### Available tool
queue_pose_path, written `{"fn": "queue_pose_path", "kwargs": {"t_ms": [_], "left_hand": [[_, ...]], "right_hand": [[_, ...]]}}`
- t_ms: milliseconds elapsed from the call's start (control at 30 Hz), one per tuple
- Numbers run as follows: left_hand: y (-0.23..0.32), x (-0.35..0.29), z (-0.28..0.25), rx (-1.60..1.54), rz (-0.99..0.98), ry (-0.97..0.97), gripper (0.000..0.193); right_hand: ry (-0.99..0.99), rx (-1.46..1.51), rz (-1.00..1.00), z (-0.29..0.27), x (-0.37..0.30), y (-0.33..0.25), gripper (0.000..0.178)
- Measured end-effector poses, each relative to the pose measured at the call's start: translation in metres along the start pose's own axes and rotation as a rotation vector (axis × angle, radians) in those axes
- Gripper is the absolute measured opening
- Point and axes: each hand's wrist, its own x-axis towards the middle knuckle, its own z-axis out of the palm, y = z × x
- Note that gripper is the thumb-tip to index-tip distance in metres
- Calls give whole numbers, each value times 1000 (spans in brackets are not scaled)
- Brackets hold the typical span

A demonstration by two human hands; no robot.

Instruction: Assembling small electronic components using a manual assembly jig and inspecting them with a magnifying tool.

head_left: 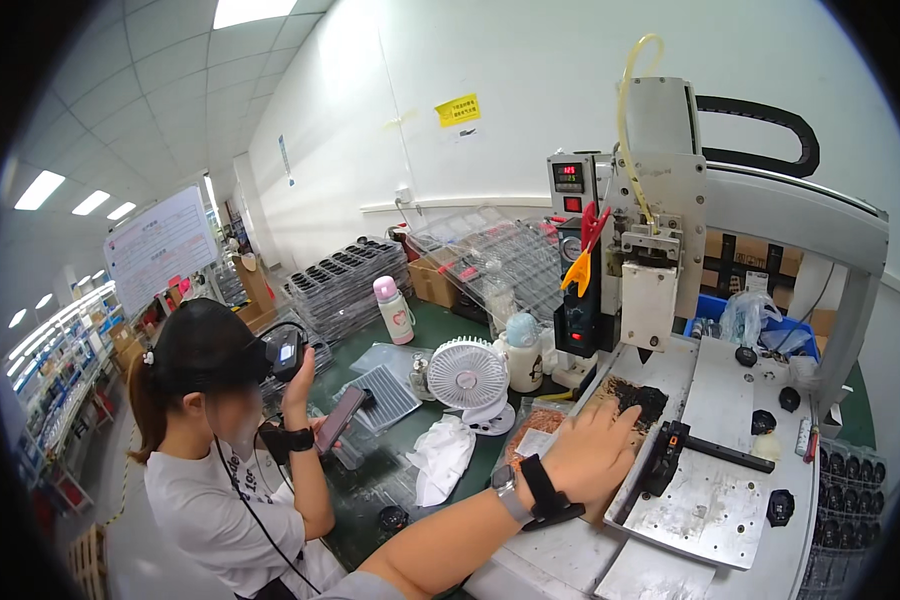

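Note:
My left hand, with a watch and a black strap at the wrist, reaches in from the lower left. Its fingers are stretched and slightly apart, palm down, beside a dark, crusted black patch on the machine bed. No held object shows, though the underside of the hand is hidden. Just right of it, a black clamp with an orange part lies on a metal fixture plate. A dispensing head with a pointed tip hangs above the bed. My right hand is out of view.
Round black casings lie on the bed's right side. Left of my arm are a white fan, a white cloth and a pink-capped bottle. A co-worker sits at left, holding a phone. Stacked black trays stand behind.

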Motion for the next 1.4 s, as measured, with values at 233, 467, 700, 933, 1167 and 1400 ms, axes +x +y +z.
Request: {"fn": "queue_pose_path", "kwargs": {"t_ms": [233,467,700,933,1167,1400], "left_hand": [[3,-2,-3,153,-48,-251,82],[-6,0,8,138,-43,-316,91],[-12,5,-5,37,-124,-164,91],[-11,8,-6,-162,-175,-12,82],[-12,10,0,-486,-231,201,62],[-14,14,4,-713,-226,322,54]], "right_hand": [[4,-11,2,0,-5,-2,52],[5,2,15,-1,-3,-4,52],[4,12,13,0,-3,-3,55],[-13,-5,-8,-3,2,-2,57],[15,-56,-46,-1,2,-4,59],[33,-86,-54,-2,3,-7,60]]}}
